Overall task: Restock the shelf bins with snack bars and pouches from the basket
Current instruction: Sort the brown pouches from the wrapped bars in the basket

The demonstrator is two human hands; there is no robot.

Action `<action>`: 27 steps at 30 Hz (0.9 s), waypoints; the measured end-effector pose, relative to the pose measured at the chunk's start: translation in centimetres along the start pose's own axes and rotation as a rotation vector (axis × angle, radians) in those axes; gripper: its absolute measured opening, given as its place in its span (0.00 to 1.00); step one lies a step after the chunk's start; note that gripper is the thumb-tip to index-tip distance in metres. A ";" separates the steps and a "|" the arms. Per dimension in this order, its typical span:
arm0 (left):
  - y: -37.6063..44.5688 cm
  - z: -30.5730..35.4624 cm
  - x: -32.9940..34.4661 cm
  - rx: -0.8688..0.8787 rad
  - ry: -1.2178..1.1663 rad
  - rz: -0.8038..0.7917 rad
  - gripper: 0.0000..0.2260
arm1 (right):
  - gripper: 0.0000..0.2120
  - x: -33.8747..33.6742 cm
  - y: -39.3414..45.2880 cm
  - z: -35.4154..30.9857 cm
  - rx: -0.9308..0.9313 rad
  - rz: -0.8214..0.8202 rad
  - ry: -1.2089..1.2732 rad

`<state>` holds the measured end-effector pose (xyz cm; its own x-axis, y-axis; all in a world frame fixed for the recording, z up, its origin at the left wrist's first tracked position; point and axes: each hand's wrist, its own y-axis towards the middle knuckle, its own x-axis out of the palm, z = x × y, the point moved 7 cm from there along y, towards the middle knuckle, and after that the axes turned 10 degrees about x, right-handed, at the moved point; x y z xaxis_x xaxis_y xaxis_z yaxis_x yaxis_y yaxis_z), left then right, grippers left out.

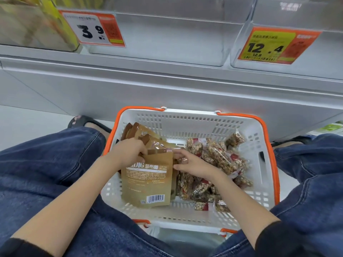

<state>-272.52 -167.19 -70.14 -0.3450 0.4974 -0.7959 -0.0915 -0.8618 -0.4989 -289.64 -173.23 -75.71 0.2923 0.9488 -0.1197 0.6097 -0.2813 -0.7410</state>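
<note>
**Both hands on a brown pouch in the basket**

The basket (194, 119) sits on the floor between the person's knees, below the clear shelf bins (167, 38). Brown pouches (146, 180) are stacked along its left side; snack bars (219, 160) in clear wrappers are heaped on the right.

The left hand (128, 153) has its fingers curled over the top left corner of the front pouch, gripping it. The right hand (193, 166) pinches the same pouch's top right edge between thumb and fingers.

The pouch looks light and flat, a soft film bag that would bend if held by one corner. Its smooth surface may slip, so the stiffer sealed top strip seems the best hold. The bars look light too, with crinkly, slippery wrappers; taking several around the middle would probably suit them.
</note>
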 end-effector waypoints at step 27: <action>-4.0 1.1 -6.1 0.161 -0.442 0.529 0.18 | 0.06 -0.4 2.4 -2.3 -0.100 0.380 -0.335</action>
<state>-271.12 -166.83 -62.90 -0.7252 -0.0497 -0.6867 0.0681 -0.9977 0.0003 -286.59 -174.66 -75.87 0.2652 0.7662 -0.5853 0.5786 -0.6121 -0.5391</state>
